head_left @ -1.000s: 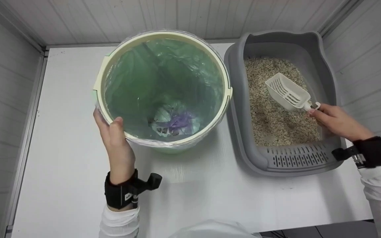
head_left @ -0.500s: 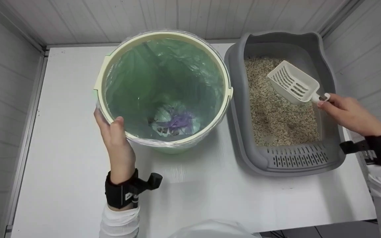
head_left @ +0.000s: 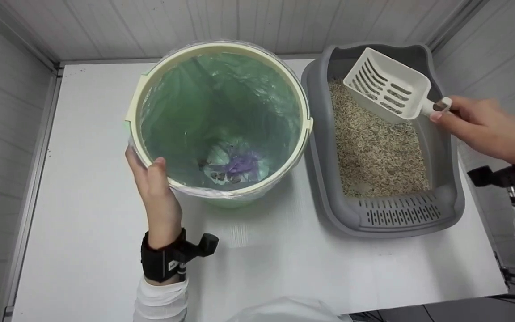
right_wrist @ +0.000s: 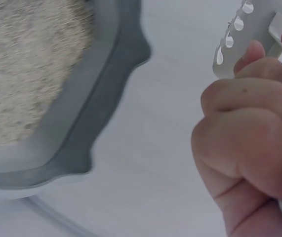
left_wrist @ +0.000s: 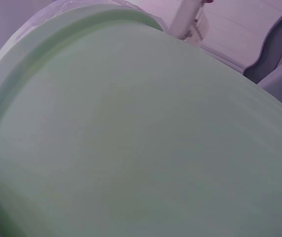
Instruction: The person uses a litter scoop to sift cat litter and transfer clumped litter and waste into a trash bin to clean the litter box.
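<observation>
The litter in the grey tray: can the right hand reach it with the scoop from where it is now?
Probably yes. The right hand grips the scoop, raised over the open litter tray; nothing covers the litter.

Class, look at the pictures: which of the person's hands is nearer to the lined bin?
Left. The left hand grips the bin at its near rim; the right hand holds the scoop above the litter box.
</observation>
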